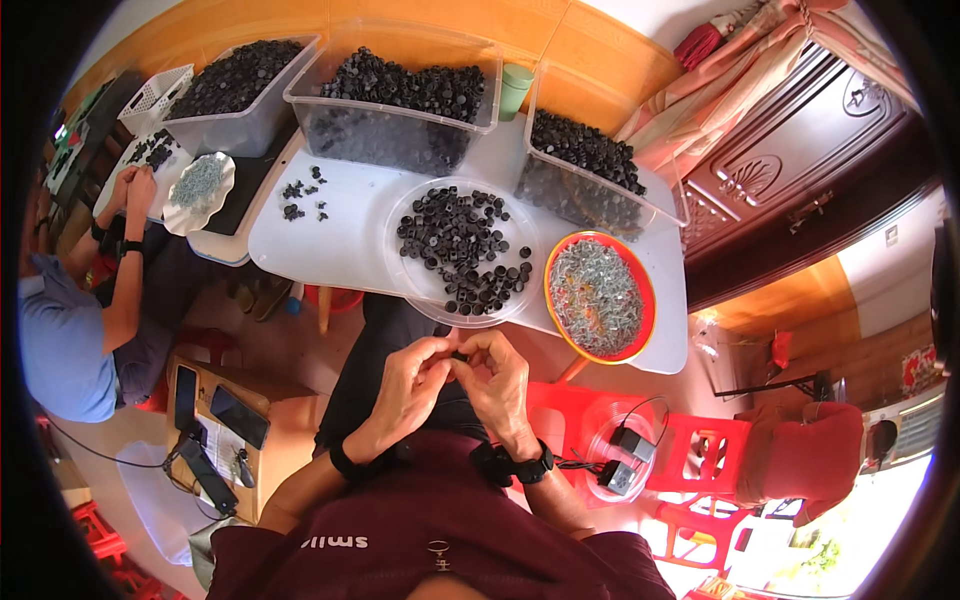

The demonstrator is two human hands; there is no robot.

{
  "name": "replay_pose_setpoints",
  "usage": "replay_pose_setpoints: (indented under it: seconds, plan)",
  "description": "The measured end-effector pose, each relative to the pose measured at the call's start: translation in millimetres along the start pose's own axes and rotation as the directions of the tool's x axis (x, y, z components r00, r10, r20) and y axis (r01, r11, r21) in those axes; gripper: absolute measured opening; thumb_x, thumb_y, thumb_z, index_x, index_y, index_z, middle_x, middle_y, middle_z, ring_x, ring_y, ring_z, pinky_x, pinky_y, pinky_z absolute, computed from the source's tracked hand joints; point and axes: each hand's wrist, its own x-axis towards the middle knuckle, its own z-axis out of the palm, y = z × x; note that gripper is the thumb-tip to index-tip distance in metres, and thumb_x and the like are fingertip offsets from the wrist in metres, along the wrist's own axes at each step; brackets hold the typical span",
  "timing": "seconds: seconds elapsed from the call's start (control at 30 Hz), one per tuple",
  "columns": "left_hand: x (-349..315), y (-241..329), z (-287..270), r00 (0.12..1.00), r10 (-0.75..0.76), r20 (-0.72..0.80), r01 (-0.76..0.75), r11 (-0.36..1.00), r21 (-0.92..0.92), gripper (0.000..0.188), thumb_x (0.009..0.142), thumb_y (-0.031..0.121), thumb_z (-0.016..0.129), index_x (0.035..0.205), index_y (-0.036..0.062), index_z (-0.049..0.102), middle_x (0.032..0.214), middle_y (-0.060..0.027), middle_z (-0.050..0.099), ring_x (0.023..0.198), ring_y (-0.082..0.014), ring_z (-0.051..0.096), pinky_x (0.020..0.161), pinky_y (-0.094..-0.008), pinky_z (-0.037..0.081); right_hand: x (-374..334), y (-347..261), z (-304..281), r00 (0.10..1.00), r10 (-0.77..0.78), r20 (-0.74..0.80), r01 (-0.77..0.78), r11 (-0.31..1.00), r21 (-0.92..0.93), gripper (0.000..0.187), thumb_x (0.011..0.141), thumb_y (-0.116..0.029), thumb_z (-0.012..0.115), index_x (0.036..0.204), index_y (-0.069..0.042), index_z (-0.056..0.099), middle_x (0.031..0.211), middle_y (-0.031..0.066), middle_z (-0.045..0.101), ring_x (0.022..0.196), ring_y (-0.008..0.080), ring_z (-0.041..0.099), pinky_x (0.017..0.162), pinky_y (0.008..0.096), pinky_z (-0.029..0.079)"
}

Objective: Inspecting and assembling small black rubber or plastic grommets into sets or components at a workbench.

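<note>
My left hand and my right hand meet in front of my chest, just off the table's near edge. Their fingertips pinch a small black plastic part, mostly hidden between them. Right beyond the hands, a clear round tray holds many loose black round plastic parts. To its right, small silvery metal pieces fill a red bowl with a yellow rim. A few black pieces lie on the white table left of the tray.
Clear bins of black parts line the table's back, beside a green canister. At left a co-worker sits near a scalloped dish. Phones rest on a cardboard box. Chargers lie on a red stool.
</note>
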Motion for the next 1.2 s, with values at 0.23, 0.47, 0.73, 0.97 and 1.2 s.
replay_pose_setpoints:
  seconds: [0.23,0.47,0.73,0.97,1.2]
  plan:
    - [-6.1,8.9,-6.7,0.997,-0.045,0.065,0.052,0.991,-0.119,0.020,0.087,0.005,0.052,0.103,-0.0043,0.058,0.093,-0.0075,0.061,0.083,-0.0094,0.057,0.073,-0.0235,0.047,-2.1,-9.4,-5.1,0.996,-0.065,-0.064,0.072,0.992,0.104,0.029,0.065,-0.003,0.076,0.084,-0.004,0.053,0.070,0.0027,0.056,0.062,0.0085,0.052,0.056,0.0231,0.045]
    - [14.2,15.0,-33.5,0.925,-0.215,0.312,0.353,0.789,-0.503,0.020,0.084,0.008,0.057,0.101,-0.0018,0.058,0.092,-0.0087,0.063,0.080,-0.0141,0.063,0.074,-0.0261,0.052,2.8,-31.4,-2.5,0.965,-0.263,0.016,0.263,0.964,-0.042,0.036,0.060,-0.002,0.078,0.088,-0.004,0.055,0.077,0.0042,0.056,0.063,0.0121,0.054,0.058,0.0236,0.046]
    - [15.7,-0.4,-53.4,0.901,-0.198,0.385,0.432,0.474,-0.767,0.027,0.089,0.017,0.054,0.109,-0.0013,0.055,0.091,-0.0105,0.063,0.081,-0.0134,0.064,0.075,-0.0242,0.051,0.0,-27.3,7.3,0.989,-0.146,0.022,0.146,0.989,0.020,0.034,0.064,0.002,0.073,0.093,-0.001,0.056,0.087,0.0079,0.055,0.070,0.0138,0.057,0.063,0.0252,0.047]
    - [8.3,0.9,-58.0,0.931,-0.267,0.248,0.354,0.502,-0.789,0.026,0.088,0.015,0.056,0.111,0.0022,0.056,0.093,-0.0059,0.062,0.082,-0.0098,0.061,0.075,-0.0216,0.048,8.4,-20.9,19.6,0.976,-0.182,0.117,0.180,0.983,0.027,0.029,0.068,0.005,0.069,0.094,0.000,0.058,0.092,0.0099,0.056,0.068,0.0133,0.058,0.062,0.0240,0.048]
    - [7.5,1.8,-40.3,0.954,-0.207,0.217,0.300,0.657,-0.692,0.031,0.087,0.015,0.054,0.113,0.0001,0.047,0.100,-0.0089,0.057,0.087,-0.0153,0.059,0.080,-0.0272,0.048,12.7,-36.8,19.3,0.958,-0.211,0.194,0.241,0.960,-0.145,0.034,0.068,0.001,0.071,0.099,0.000,0.059,0.093,0.0106,0.056,0.066,0.0148,0.057,0.058,0.0255,0.048]
